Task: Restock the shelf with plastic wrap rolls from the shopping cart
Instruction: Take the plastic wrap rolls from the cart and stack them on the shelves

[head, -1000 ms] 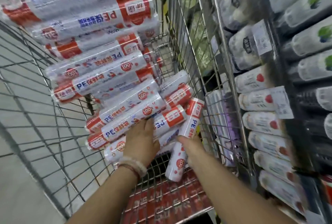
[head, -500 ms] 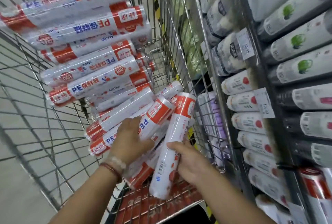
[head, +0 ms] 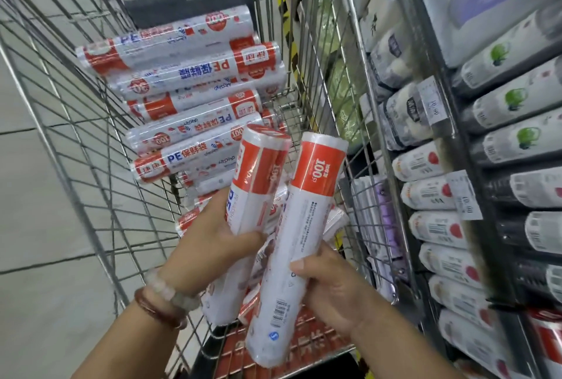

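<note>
Left hand [head: 209, 244] wraps its fingers round a roll [head: 255, 184], maybe a pair of them; right hand [head: 331, 290] clamps another roll [head: 299, 235] beside it. Both stand near upright, red caps at twelve o'clock, likely so they lift free of the cart [head: 91, 135] wire. More rolls [head: 188, 74] lie stacked at eleven. The shelf [head: 474, 196] waits at three o'clock, rows packed. Pale tiled floor [head: 36, 226] at nine.
</note>
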